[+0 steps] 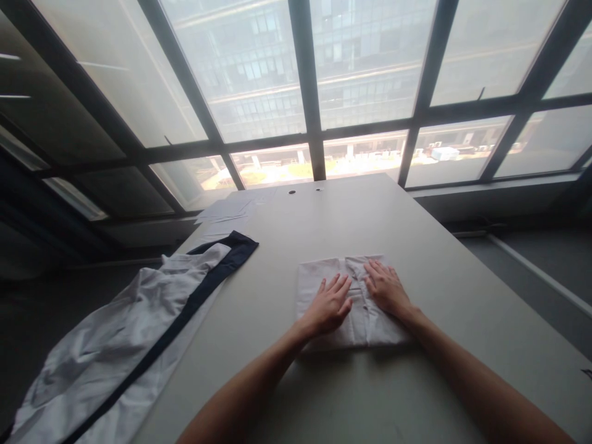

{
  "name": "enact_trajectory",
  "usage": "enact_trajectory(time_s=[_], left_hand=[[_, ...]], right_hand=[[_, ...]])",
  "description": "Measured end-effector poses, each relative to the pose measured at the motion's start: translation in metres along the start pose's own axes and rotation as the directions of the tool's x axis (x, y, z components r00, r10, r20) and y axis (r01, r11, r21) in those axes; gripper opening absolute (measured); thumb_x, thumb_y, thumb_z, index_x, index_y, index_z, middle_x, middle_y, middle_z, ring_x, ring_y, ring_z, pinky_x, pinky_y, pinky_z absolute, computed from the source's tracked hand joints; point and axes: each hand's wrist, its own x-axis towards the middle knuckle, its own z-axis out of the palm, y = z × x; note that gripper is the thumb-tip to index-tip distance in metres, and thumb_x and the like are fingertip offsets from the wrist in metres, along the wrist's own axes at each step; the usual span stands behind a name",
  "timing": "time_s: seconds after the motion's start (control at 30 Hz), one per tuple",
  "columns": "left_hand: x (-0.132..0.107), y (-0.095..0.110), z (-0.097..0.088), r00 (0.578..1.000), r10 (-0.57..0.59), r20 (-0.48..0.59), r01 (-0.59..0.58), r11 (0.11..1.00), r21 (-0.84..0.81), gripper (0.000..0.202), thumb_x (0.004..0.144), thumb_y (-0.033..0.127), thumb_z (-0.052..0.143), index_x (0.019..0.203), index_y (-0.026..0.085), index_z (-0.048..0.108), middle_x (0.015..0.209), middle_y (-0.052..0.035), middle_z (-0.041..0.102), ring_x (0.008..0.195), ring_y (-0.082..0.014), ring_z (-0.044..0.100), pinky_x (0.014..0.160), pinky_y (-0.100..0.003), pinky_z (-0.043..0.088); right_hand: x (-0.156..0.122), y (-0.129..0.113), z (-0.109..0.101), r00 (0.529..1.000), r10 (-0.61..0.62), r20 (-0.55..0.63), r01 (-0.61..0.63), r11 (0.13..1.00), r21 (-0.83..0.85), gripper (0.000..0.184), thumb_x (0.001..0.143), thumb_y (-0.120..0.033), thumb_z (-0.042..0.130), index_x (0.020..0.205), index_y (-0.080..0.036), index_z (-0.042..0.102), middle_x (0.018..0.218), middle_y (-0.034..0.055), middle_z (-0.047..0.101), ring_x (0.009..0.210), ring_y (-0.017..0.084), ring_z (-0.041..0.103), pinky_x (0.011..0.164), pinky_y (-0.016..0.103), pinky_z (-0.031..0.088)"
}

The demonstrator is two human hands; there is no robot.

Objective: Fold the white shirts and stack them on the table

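A white cloth garment (319,269), folded into a flat, roughly square bundle, lies on the white table (277,394) in front of me. My left hand (329,303) rests flat on its left-middle part, fingers stretched out and slightly apart. On the upper right part of the bundle lies my right hand (383,287), also palm down with fingers extended. A seam or opening with small creases runs between the two hands. Neither hand grips the cloth; parts of it are hidden under the palms and forearms.
Draped over the table's left edge is a white garment (124,308) with a dark navy band (203,299). White paper sheets (226,208) lie at the far left corner. Two small holes (291,192) pierce the far tabletop. Large framed windows (361,61) stand beyond.
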Motion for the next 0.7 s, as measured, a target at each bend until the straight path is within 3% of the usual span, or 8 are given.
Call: enact_trajectory(time_s=[0.13, 0.33, 0.53, 0.6, 0.7], left_hand=[[-0.008, 0.010, 0.009, 0.999, 0.005, -0.042, -0.001, 0.996, 0.084, 0.062, 0.104, 0.045, 0.033, 0.160, 0.016, 0.029, 0.167, -0.0105, 0.023, 0.156, -0.0265, 0.009, 0.126, -0.053, 0.009], [-0.011, 0.018, 0.001, 0.999, 0.006, -0.042, -0.001, 0.994, 0.109, 0.063, 0.104, 0.046, 0.034, 0.159, 0.016, 0.029, 0.167, -0.0099, 0.022, 0.156, -0.0270, 0.010, 0.126, -0.052, 0.014], [-0.013, 0.028, 0.021, 0.999, 0.031, -0.013, -0.029, 0.985, 0.170, 0.067, 0.102, 0.045, 0.038, 0.158, 0.010, 0.030, 0.166, -0.0138, 0.023, 0.156, -0.0308, 0.008, 0.125, -0.059, 0.009], [-0.010, 0.024, 0.017, 0.999, 0.034, -0.005, -0.033, 0.991, 0.131, 0.065, 0.102, 0.042, 0.037, 0.159, 0.011, 0.029, 0.167, -0.0135, 0.023, 0.156, -0.0284, 0.010, 0.125, -0.056, 0.012], [0.003, 0.007, -0.005, 0.998, -0.005, -0.060, 0.008, 0.998, 0.059, 0.060, 0.103, 0.038, 0.035, 0.158, 0.015, 0.031, 0.166, -0.0109, 0.027, 0.155, -0.0243, 0.018, 0.125, -0.049, 0.018]], right_hand=[[0.000, 0.000, 0.000, 1.000, 0.000, 0.007, 0.000, 1.000, 0.004, 0.052, 0.102, -0.034, 0.037, 0.150, -0.017, 0.047, 0.161, 0.0116, 0.039, 0.150, 0.026, 0.031, 0.122, 0.050, 0.017], [0.000, -0.002, -0.002, 1.000, -0.008, 0.005, 0.008, 1.000, 0.008, 0.052, 0.102, -0.033, 0.038, 0.150, -0.016, 0.047, 0.160, 0.0133, 0.039, 0.150, 0.027, 0.031, 0.122, 0.052, 0.017], [-0.001, -0.003, -0.003, 1.000, -0.010, -0.009, 0.011, 1.000, 0.012, 0.051, 0.101, -0.032, 0.039, 0.148, -0.015, 0.049, 0.159, 0.0134, 0.041, 0.149, 0.027, 0.033, 0.122, 0.050, 0.018], [-0.001, -0.003, -0.004, 1.000, -0.008, -0.009, 0.008, 1.000, 0.014, 0.051, 0.101, -0.032, 0.039, 0.149, -0.015, 0.049, 0.160, 0.0133, 0.041, 0.149, 0.027, 0.033, 0.122, 0.050, 0.018], [0.000, -0.003, -0.004, 1.000, -0.010, -0.004, 0.010, 1.000, 0.018, 0.052, 0.101, -0.032, 0.039, 0.149, -0.015, 0.049, 0.160, 0.0132, 0.040, 0.149, 0.027, 0.033, 0.122, 0.051, 0.018]])
